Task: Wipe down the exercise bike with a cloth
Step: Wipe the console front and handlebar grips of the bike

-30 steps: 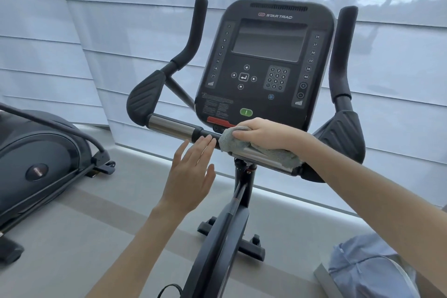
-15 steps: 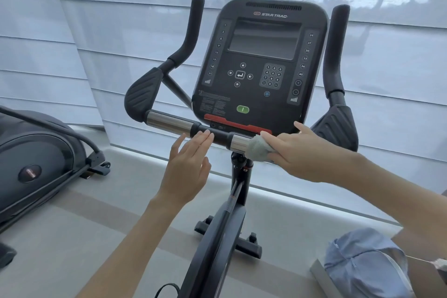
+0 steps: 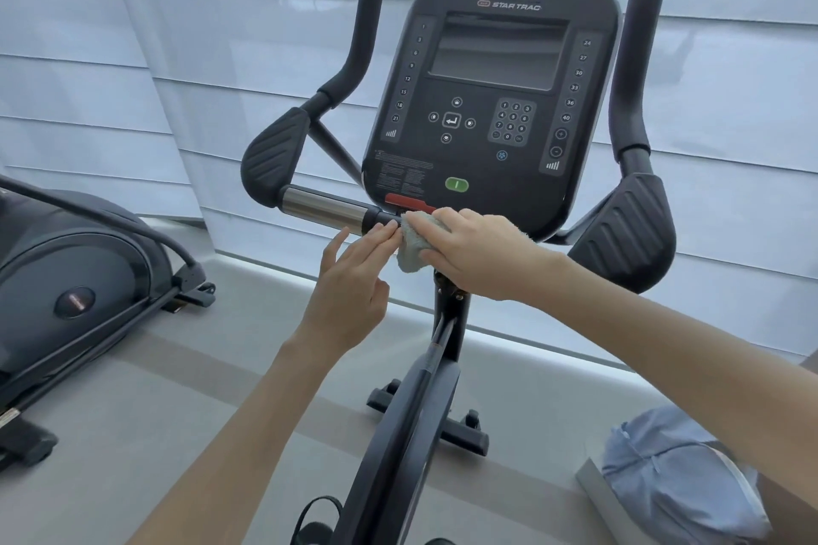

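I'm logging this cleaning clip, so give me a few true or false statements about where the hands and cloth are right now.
1. The right hand presses the cloth onto the crossbar under the console. True.
2. The left hand is clenched around the upright black handlebar. False: it is open, fingertips at the crossbar beside the cloth.
3. The console screen shows a running workout. False: it is dark.
4. The chrome sleeve lies uncovered to the left of the cloth. True.
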The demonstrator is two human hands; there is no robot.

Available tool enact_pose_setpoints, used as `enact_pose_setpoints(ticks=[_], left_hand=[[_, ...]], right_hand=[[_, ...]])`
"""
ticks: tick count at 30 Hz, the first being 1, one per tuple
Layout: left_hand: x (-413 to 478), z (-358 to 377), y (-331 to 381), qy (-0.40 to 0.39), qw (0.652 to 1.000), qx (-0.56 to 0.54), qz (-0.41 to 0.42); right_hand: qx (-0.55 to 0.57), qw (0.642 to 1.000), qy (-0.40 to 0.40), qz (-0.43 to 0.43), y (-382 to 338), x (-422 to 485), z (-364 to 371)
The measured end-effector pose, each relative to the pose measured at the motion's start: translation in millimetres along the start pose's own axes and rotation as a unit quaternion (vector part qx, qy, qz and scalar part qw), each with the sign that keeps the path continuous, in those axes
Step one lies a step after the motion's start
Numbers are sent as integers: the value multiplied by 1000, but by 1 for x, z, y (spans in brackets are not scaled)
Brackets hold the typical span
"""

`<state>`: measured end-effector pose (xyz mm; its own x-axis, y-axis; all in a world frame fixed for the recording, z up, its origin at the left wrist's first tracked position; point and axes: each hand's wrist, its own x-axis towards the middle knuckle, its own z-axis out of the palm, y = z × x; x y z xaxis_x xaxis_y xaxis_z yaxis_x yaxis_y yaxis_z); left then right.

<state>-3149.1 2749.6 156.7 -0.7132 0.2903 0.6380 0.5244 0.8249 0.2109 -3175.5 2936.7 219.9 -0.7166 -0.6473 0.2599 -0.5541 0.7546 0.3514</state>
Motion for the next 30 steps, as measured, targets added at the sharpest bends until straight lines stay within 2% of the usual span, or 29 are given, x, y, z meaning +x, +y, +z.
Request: enact_pose_setpoints(ticks=[6,11,14,20,25,30], left_hand=[[-1,0,2,1,1000,6,1],[0,3,2,18,1000,20,2],[1,5,2,23,999,26,4],[0,4,4,8,999,36,9],[2,-4,1,-16,999,30,14],[4,-6,-1,-11,1000,4,7]], right_hand=[[74,997,-30,26,30,-42,-11],[5,999,-32,20,47,-82,-21],[4,998,-34,47,47,-87,-23],[-13,998,16,66,24,-60,-11],[45,993,57,98,-1,-17,5],[52,991,62,109,-10,19,11]])
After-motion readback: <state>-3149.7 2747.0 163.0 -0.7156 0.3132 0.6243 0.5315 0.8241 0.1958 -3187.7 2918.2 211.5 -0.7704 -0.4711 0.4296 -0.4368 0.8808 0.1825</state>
